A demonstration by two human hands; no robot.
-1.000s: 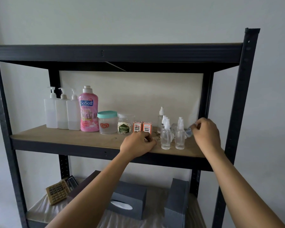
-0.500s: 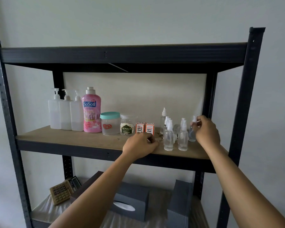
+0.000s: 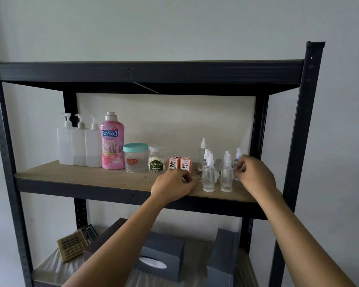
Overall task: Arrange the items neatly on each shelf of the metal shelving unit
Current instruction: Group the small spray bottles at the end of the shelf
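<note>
Middle shelf (image 3: 87, 177) of the metal shelving unit (image 3: 296, 129), centre of frame: pink "SoSoft" bottle (image 3: 112, 141), jar (image 3: 157, 160) labelled "Eid Mubarak", two boxes (image 3: 179, 164) marked "REFILL INK". At right, the right hand (image 3: 255, 175) pinches a small spray bottle (image 3: 237, 162); the left hand (image 3: 174, 186), fingers curled, rests on the shelf; whether it holds anything cannot be told.

On my shelf (image 3: 81, 179), pump bottles (image 3: 79, 141) stand left, jars (image 3: 135, 157) in the middle, spray bottles (image 3: 208, 175) right.

The right hand (image 3: 255, 175) hides most of a small spray bottle (image 3: 237, 160); the left hand (image 3: 174, 186) conceals its own fingertips.
</note>
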